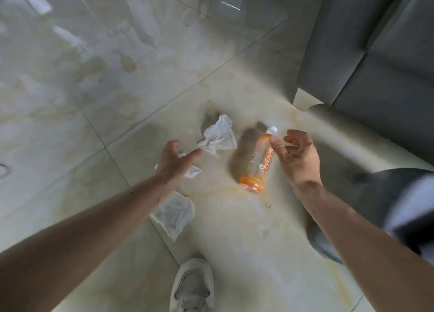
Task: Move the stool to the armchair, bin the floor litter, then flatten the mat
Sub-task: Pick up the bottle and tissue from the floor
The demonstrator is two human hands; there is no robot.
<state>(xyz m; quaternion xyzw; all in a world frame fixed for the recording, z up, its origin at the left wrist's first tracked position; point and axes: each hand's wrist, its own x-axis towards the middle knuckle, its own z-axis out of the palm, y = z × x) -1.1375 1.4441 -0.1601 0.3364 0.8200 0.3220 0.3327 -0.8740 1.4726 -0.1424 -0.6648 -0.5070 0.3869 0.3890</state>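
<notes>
While both hands reach w/ fingers apart, litter step is on: right hand (298, 156) beside bottle (257, 163), left hand (175, 160) just left of bottle; next needs closing on it.

We saw pale glossy floor tiles (117, 76) throwing back reflections, stained in spots. The clear plastic bottle with the orange label (257, 163) looked smooth and shiny. Crumpled white paper tissues (219, 135) were soft and matt, and the grey cushioned armchair (375, 53) looked smooth, slightly sheeny.
</notes>
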